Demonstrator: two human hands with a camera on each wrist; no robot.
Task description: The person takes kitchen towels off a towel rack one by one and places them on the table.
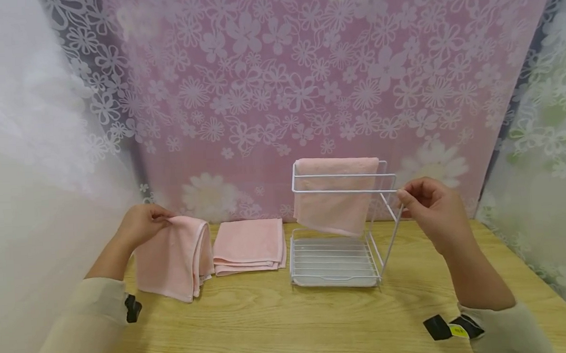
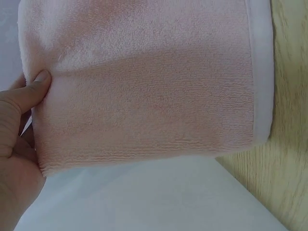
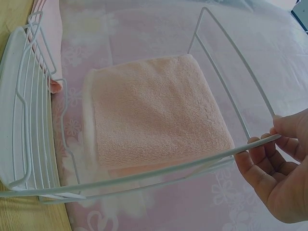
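My left hand pinches the top edge of a folded pink towel, which hangs down close over the table at the left. In the left wrist view the thumb presses on the towel's terry face, the other fingers behind it. At the right, my right hand pinches the front upper corner of a white wire rack. The right wrist view shows thumb and fingertips round that wire. Another pink towel is draped over the rack's rear bar. Its lower shelf has a white tray beneath the wires.
A folded pink towel lies flat on the wooden table between the hanging towel and the rack. Behind stands a pink floral curtain. Pale sheeting closes in the left side, and floral sheeting the right.
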